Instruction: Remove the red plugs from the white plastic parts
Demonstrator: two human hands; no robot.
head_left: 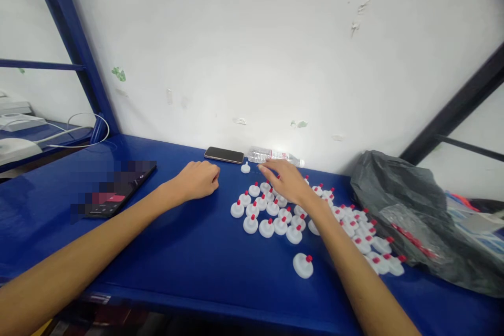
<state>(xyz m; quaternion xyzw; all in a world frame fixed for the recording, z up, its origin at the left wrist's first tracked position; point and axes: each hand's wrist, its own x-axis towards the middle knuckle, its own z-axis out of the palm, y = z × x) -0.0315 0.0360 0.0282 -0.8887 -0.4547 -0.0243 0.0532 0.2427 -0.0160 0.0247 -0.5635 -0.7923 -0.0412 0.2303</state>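
Observation:
My left hand (pixel 199 181) is curled into a fist on the blue table, palm side down, so whatever its fingers may enclose is hidden. Over the far edge of a group of white funnel-shaped caps with red tips (pixel 273 208) reaches my right hand (pixel 286 181). Its thumb and forefinger stretch leftward, slightly apart, and nothing shows between them. Just left of these fingertips, and apart from them, stands a white funnel-shaped cap without a red tip (pixel 245 168). One red-tipped cap (pixel 303 265) sits alone near the front, left of my right forearm.
A clear plastic bottle (pixel 258 155) lies by the wall, beside a dark phone (pixel 224 155). A black device (pixel 126 191), partly pixelated, rests at left. On the right are a dark plastic bag (pixel 394 189) and a clear packet with red pieces (pixel 415 236). Blue shelf posts (pixel 79 37) flank the table.

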